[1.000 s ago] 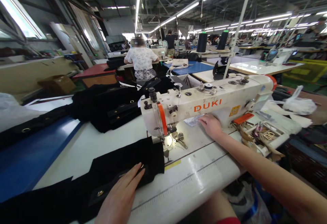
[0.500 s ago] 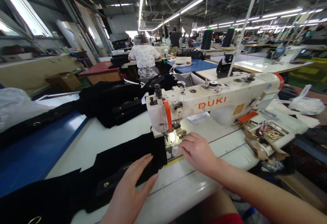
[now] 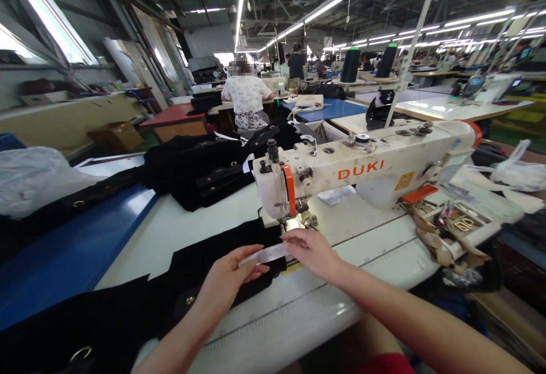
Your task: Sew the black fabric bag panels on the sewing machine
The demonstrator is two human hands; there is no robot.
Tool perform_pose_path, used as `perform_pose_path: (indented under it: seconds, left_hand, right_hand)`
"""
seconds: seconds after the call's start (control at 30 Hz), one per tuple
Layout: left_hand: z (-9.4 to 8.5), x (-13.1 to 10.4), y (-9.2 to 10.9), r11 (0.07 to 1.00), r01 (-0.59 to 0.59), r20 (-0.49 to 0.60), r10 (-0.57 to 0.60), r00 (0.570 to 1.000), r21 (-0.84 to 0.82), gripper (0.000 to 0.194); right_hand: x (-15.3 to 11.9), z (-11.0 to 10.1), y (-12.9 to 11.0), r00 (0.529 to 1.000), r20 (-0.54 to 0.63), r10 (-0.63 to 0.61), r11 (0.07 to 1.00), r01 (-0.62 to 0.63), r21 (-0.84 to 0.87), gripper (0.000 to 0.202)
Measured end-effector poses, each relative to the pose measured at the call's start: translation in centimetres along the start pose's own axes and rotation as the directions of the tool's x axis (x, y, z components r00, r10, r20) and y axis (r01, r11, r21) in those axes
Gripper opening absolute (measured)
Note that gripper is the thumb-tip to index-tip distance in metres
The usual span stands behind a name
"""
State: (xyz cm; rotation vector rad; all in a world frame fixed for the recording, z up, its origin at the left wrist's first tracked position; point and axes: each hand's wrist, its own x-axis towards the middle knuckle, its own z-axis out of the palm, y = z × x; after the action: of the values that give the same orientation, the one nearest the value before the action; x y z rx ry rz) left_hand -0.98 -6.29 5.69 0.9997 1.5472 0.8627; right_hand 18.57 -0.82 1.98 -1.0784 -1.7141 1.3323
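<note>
A clear, whitish strip is stretched between my two hands, in front of the needle area of the white sewing machine. My left hand pinches its left end, above the black fabric. The strip's right end is in the fingers of my right hand, just below the presser foot. The black fabric lies flat on the machine table, its right edge near the needle, with a gold ring on it.
More black fabric pieces are piled behind. A plastic bag lies at the left. At the right, a tray holds metal rings and beige straps. A person in a white patterned shirt sits further back.
My left hand has closed on the strip's left end. My right hand has moved slightly left, and the strip now shows between both hands. The view has shifted a little.
</note>
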Motion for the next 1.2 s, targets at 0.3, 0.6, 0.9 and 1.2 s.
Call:
perform_pose_path:
  seconds: [0.3,0.6,0.9,1.2]
  left_hand:
    - [-0.2,0.8,-1.2,0.514,-0.482,0.043,0.652,0.757,0.71,0.038]
    - [0.9,3.1,-1.5,-0.233,-0.672,0.528,0.803,0.275,0.703,0.027]
    - [1.4,4.4,-2.2,-0.22,-0.604,0.519,0.766,0.38,0.766,0.028]
    - [1.3,4.5,-1.7,-0.16,-0.669,0.557,0.707,0.436,0.726,0.026]
  right_hand:
    - [2.1,1.7,0.6,0.956,0.108,0.273,0.918,-0.292,0.267,0.013]
    - [3.0,1.6,0.1,0.958,0.094,0.27,0.946,-0.282,0.158,0.005]
    - [-1.0,-0.9,0.3,0.905,0.186,-0.382,0.664,0.408,-0.627,0.018]
    - [-2.3,-0.8,1.1,0.789,0.422,-0.446,0.4,0.598,-0.694,0.023]
